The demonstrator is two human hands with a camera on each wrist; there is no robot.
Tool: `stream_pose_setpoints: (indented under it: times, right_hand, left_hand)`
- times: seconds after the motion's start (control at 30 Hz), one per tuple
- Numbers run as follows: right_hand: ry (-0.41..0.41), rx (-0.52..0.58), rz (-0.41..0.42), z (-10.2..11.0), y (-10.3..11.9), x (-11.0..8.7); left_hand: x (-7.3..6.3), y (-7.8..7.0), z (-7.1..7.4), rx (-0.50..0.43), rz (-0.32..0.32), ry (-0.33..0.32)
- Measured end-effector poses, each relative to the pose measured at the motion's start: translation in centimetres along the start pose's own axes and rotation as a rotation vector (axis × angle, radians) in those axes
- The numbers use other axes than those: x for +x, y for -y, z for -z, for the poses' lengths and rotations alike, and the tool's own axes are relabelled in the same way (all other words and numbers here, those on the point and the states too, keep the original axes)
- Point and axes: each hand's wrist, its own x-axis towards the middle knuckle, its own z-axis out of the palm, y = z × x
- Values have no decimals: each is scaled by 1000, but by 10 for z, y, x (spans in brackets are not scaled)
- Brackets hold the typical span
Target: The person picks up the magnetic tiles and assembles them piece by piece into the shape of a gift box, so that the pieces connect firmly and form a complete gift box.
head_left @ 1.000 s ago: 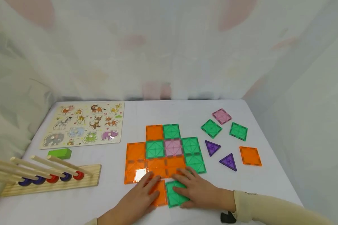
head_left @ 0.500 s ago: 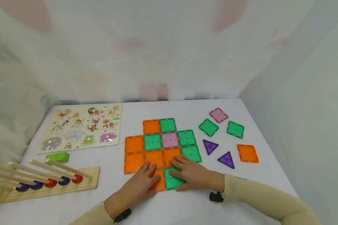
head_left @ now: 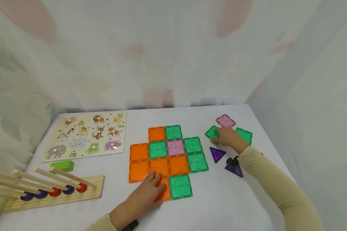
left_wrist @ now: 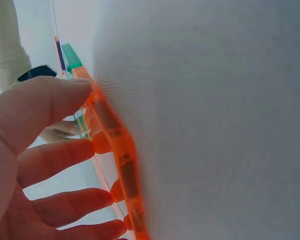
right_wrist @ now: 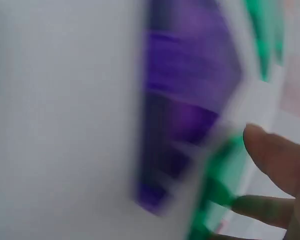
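My left hand (head_left: 141,195) rests with spread fingertips on an orange square magnetic tile (head_left: 165,193) at the near edge of a flat patch of joined orange, green and pink tiles. In the left wrist view its thumb and fingers touch the orange tile (left_wrist: 124,152). Over to the right, my right hand (head_left: 229,137) is at a loose green square tile (head_left: 211,132) and partly covers it. The right wrist view is blurred; fingers reach to the green tile (right_wrist: 222,172), the thumb apart from it. A purple triangle tile (head_left: 217,154) lies just nearer.
Around the right hand lie a pink square (head_left: 225,120), another green square (head_left: 244,136) and a second purple triangle (head_left: 234,171), partly hidden by the wrist. At left are an animal puzzle board (head_left: 86,136), a green block (head_left: 62,166) and a pegged wooden stand (head_left: 98,189).
My right hand has left the green tile at the patch's near edge and moved right and away to the loose green tile. My left hand has stayed on the orange tile.
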Motion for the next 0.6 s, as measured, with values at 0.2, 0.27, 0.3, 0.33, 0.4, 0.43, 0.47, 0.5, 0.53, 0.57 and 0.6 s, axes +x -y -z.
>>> stream_pose_setpoints:
  times: [0.2, 0.27, 0.3, 0.33, 0.4, 0.43, 0.47, 0.5, 0.53, 0.57, 0.6]
  right_hand:
    - [-15, 3, -14, -13, 0, 12]
    - [-35, 20, -12, -14, 2, 14]
    - [-42, 26, -9, -15, 3, 15]
    - [-47, 33, -10, -15, 3, 16]
    - [-57, 35, -23, -15, 4, 18]
    - [-62, 28, -34, -14, 4, 18]
    - [-67, 21, -47, -13, 4, 18]
    - [-71, 15, -59, -13, 3, 18]
    - [-71, 12, -72, -12, 3, 17]
    - [-70, 11, -78, -11, 2, 16]
    - [-66, 9, -81, -11, 1, 15]
  left_hand:
    - [-5, 2, -4, -21, 4, -30]
    - [-8, 4, -5, -45, 20, -26]
    - [-9, 5, -5, -54, 29, -23]
    - [-9, 6, -6, -62, 34, -22]
    - [-9, 9, -6, -74, 42, -21]
    - [-7, 10, -6, -75, 39, -27]
    - [-5, 11, -6, -74, 36, -32]
    - [-3, 12, -6, -71, 32, -37]
    - [0, 13, -5, -72, 30, -39]
    - [2, 14, -5, -73, 31, -37]
    - [4, 14, -5, -74, 33, -34]
